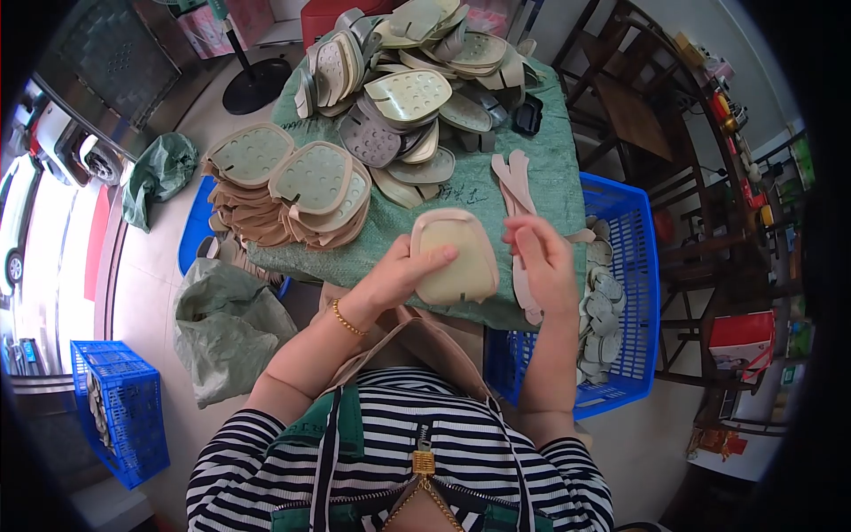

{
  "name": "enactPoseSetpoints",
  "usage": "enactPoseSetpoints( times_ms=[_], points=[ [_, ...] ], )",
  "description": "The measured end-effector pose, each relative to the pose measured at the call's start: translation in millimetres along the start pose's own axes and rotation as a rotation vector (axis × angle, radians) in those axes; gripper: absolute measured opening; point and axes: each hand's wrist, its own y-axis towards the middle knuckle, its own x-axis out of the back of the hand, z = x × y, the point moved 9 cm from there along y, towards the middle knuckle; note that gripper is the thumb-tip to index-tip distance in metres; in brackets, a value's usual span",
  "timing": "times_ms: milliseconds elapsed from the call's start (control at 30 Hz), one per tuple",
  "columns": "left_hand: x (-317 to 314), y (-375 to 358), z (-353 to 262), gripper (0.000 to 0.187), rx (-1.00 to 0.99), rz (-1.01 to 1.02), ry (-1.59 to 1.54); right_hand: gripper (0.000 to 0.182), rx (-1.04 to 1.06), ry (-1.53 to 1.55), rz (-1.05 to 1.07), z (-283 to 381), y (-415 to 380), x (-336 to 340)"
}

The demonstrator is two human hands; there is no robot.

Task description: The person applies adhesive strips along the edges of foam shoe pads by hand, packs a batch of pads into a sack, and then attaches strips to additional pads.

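My left hand (409,270) grips a rounded, pale yellow-green panel (454,253) with a beige band around its rim, thumb lying across its face. Just right of that panel is my right hand (542,264), its fingers loosely bent and apart, and I see nothing held in them. Long beige strips (512,182) lie on the green-covered table (425,232), partly behind my right hand. To the left are stacks of similar beige-rimmed panels (312,177) with dotted faces.
A heap of loose grey and cream panels (409,96) covers the table's far side. A blue basket (651,266) of small pale pieces stands at the right, another blue crate (133,417) at the lower left. A green sack (226,324) lies left; wooden chairs (634,106) stand right.
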Motion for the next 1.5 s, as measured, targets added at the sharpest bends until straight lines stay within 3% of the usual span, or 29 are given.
enactPoseSetpoints(
  times_ms=[67, 100, 167, 300, 367, 500, 567, 700, 767, 900, 967, 1200, 1267, 1500],
  points=[
    [-9, 1, 5, 0.044, 0.032, 0.076, 0.056, 0.021, -0.038, 0.36, 0.247, 7, 8, -33],
    [-9, 1, 3, 0.044, 0.035, 0.081, 0.061, 0.021, -0.037, 0.363, 0.24, 6, 11, -35],
    [-12, -2, 4, 0.04, 0.088, 0.13, 0.209, 0.021, -0.117, 0.442, 0.432, 0, 10, -57],
    [-7, 1, 2, 0.038, 0.067, 0.133, 0.217, 0.022, -0.058, 0.255, 0.289, 5, 9, -55],
    [-12, 3, -18, 0.042, -0.137, 0.195, 0.208, 0.023, 0.127, 0.053, 0.111, 12, 8, -43],
    [-8, 6, -8, 0.046, 0.022, -0.017, 0.148, 0.024, 0.205, -0.084, 0.024, 16, 4, -38],
    [-6, 6, -10, 0.041, -0.028, -0.026, 0.487, 0.024, 0.118, 0.034, 0.079, 7, 4, -42],
    [-15, 1, -13, 0.037, -0.004, 0.047, 0.642, 0.026, 0.161, -0.048, 0.236, 8, 7, -43],
    [-31, -6, -23, 0.037, -0.216, 0.168, 0.687, 0.024, -0.04, -0.231, 0.418, -7, 7, -51],
    [-19, 1, -11, 0.042, 0.009, 0.096, 0.666, 0.031, 0.111, 0.012, 0.589, -4, 2, -67],
    [-13, 4, -15, 0.044, -0.016, 0.056, 0.363, 0.042, -0.213, 0.6, 0.621, -19, 0, -63],
    [7, 14, -8, 0.041, -0.015, -0.065, 0.06, 0.044, -0.282, 0.516, 0.511, -40, -19, -54],
    [14, 19, 1, 0.038, 0.123, -0.11, -0.201, 0.04, -0.232, 0.545, 0.544, -38, -23, -56],
    [23, 30, 7, 0.036, 0.113, -0.227, -0.297, 0.023, -0.273, 0.547, 0.377, -44, -18, -63]
  ],
)
